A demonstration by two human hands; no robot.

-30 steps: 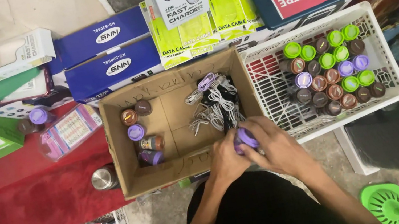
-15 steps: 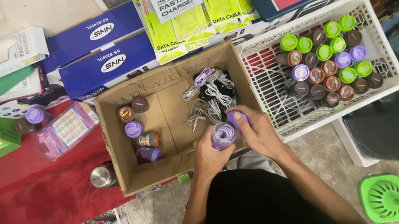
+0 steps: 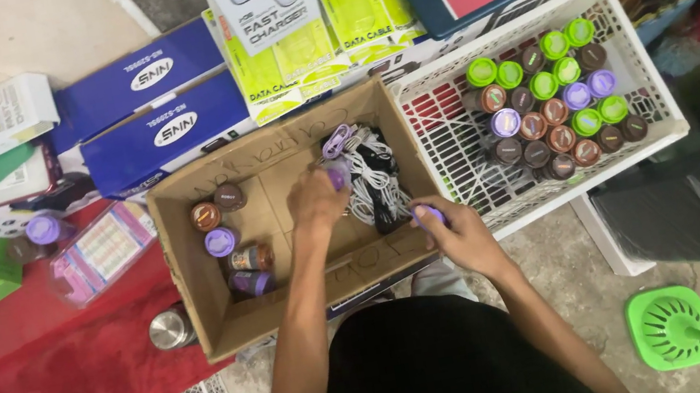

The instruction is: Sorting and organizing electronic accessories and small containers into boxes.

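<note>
Purple stuff everywhere in this one. Half a second back both hands were bunched together at the near edge of the cardboard box [image 3: 193, 279], left hand gripping a small clear jar stuffed with purple cable and right hand pinching the purple lid it had just come off. Now they've split. The left hand [image 3: 316, 200] has gone forward into the box, up to the heap of cables [image 3: 365, 175], with the purple jar [image 3: 337, 173] tucked at its fingertips right on the edge of that tangle. Looks to me like the contents are going onto the pile, though the hand covers most of the jar, so I can't tell if it's tipped or already empty.

The right hand [image 3: 458, 230] stayed back at the near right corner of the box, just beside the white basket [image 3: 658, 140]. Its fingers are closed narrow around the purple lid [image 3: 428, 212], thumb and first fingers on it, and only a sliver of it shows.

So jar and lid are now well apart, with the cable heap between them. Left fingers are curled over the jar, holding it, not spread.

Four or five more little jars [image 3: 225, 241] sit at the left side of the box, and the basket has a big cluster of capped ones [image 3: 543, 103], green, brown and purple.
</note>
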